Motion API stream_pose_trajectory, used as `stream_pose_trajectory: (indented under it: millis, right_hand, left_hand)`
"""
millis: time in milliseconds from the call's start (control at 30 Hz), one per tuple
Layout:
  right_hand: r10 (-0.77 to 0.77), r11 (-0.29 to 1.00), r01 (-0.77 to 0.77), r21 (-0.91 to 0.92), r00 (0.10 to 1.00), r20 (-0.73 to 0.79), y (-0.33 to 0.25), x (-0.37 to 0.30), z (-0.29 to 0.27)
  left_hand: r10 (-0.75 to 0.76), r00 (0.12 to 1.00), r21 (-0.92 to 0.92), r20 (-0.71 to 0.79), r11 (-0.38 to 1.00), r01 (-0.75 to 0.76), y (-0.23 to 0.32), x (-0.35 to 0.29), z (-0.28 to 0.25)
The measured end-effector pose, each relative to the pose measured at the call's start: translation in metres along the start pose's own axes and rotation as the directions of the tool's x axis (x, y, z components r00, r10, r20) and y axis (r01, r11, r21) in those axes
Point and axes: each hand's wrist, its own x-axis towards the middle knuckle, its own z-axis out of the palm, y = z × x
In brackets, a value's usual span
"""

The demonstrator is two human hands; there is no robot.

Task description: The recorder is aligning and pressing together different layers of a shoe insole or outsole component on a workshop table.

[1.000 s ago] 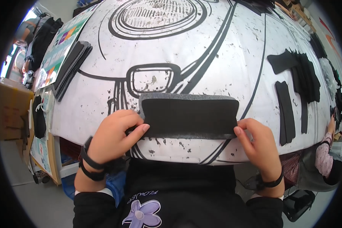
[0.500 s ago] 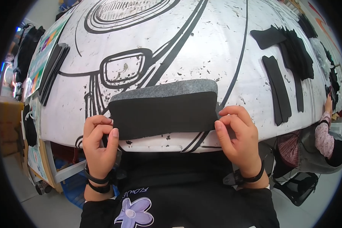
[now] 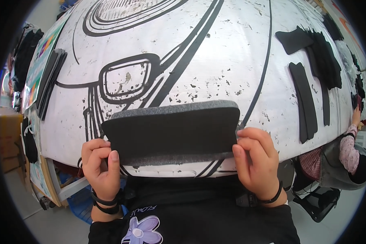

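Between my two hands, above the table's near edge, is a long black fabric panel (image 3: 175,136) with rounded corners. A speckled grey fabric layer (image 3: 179,109) shows as a strip along its far edge, and more grey shows along the near edge. Whether this is one folded piece or two layers, I cannot tell. My left hand (image 3: 101,168) pinches the panel's left end between thumb and fingers. At the right end, my right hand (image 3: 256,162) pinches it the same way, with fingertips partly behind the edge. Dark bands circle both wrists.
The white table cover (image 3: 215,61) has black line drawings and worn specks. At right lie narrow black strips (image 3: 303,103) and a heap of black fabric pieces (image 3: 323,59). A stack of dark panels (image 3: 51,83) lies at left. Another person's sleeve (image 3: 347,150) shows at far right.
The panel has come nearer to me, along with both hands. The far grey strip looks narrower, and a grey strip now shows along the near edge. The view has shifted slightly.
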Motion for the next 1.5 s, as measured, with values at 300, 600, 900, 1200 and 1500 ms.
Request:
stream_pose_trajectory:
  millis: [300,600,900,1200,1500]
  right_hand:
    - [0.101,0.990,-0.100,0.102,0.995,-0.009,0.001,-0.004,0.002]
    - [0.141,0.989,-0.140,0.051,0.989,-0.031,0.003,-0.004,0.008]
    - [0.125,0.992,-0.124,0.028,0.990,-0.061,0.003,-0.005,0.007]
    - [0.144,0.990,-0.143,0.020,0.989,-0.042,-0.001,-0.002,0.009]
    - [0.201,0.973,-0.203,-0.105,0.979,-0.030,-0.010,-0.011,0.006]
  left_hand:
    - [0.000,1.000,0.019,-0.012,1.000,0.000,0.000,0.001,0.000]
    - [-0.047,0.998,-0.006,-0.045,0.999,0.047,-0.003,0.001,0.005]
    - [-0.037,0.998,-0.030,0.041,0.999,0.039,0.001,0.003,0.003]
    - [-0.031,0.999,0.006,-0.023,0.999,0.031,-0.002,0.006,0.001]
    - [0.039,0.999,0.019,0.003,0.999,-0.039,-0.003,0.008,0.003]
